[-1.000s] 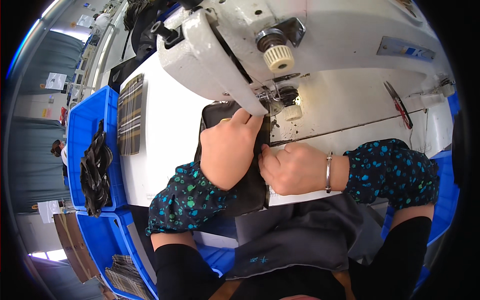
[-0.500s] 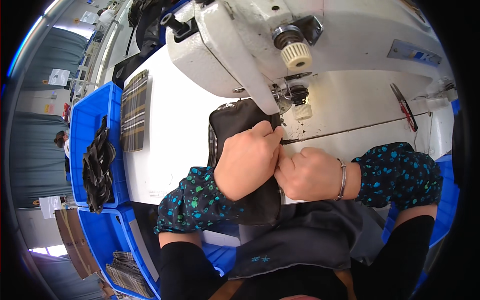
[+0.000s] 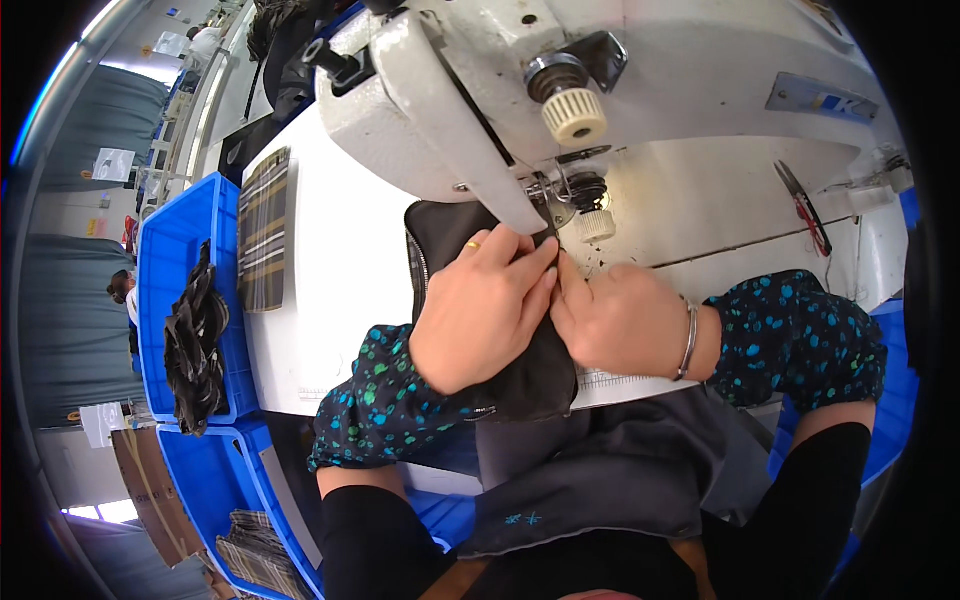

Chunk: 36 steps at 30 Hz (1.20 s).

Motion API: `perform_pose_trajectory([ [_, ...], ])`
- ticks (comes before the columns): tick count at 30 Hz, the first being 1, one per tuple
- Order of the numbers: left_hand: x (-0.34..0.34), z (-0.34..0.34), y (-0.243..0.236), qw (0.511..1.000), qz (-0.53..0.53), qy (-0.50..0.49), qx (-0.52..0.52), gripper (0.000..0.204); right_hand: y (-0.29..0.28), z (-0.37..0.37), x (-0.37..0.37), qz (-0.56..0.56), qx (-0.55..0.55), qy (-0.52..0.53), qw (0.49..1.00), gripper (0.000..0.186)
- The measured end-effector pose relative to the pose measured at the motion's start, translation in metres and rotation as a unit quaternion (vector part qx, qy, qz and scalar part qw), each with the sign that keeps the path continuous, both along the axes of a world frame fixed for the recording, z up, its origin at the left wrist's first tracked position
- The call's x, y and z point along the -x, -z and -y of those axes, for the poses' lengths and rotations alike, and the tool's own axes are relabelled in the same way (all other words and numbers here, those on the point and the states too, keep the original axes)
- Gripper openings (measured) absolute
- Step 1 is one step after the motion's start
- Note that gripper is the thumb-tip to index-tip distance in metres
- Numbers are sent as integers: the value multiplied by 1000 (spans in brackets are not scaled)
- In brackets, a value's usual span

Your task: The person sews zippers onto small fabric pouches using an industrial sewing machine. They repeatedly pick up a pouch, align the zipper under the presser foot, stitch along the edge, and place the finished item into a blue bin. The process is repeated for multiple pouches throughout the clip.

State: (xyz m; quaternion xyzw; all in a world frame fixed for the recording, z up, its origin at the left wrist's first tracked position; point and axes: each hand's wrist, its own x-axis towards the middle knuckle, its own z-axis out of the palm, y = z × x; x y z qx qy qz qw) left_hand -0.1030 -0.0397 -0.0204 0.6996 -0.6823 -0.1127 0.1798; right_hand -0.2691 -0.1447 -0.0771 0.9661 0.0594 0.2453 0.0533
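Observation:
A dark brown zippered pouch (image 3: 540, 375) lies under the presser-foot area of a white sewing machine (image 3: 690, 70), its metal zipper running down the left side. My left hand (image 3: 475, 315), a ring on one finger, rests flat on the pouch. Its fingers are stretched toward the needle area and press the fabric near the right edge. Beside it, my right hand (image 3: 625, 320) pinches that same edge, index finger pointing forward and the other fingers curled. The fingertips of both hands nearly meet just below the presser foot. The needle itself is hidden behind the machine's white arm.
Left of the white worktable (image 3: 330, 340) stand a blue bin (image 3: 240, 340) with dark pieces and another blue bin (image 3: 180, 470) with plaid cloth. Plaid fabric (image 3: 264, 235) lies on the table's left edge. Red-and-black thread snips (image 3: 805, 210) lie right of the machine.
The pouch has shifted forward, its lower corner swinging right. My left hand's curled fingers have stretched out flat, and my right index finger has extended along the edge.

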Motion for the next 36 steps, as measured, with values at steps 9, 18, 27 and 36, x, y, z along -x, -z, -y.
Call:
perform_pose_trajectory([
  [9,0,-29,-12,988,114,107,-6,35,-11,-27,24,15,12,-83,996,26],
  [18,-7,-30,6,984,94,144,51,25,-11,-27,24,24,22,-103,994,25],
  [27,-7,-29,11,989,68,109,77,21,-12,-25,24,22,6,-119,993,28],
  [36,-8,-21,16,986,106,97,88,21,-7,-20,20,12,19,-87,996,29],
])
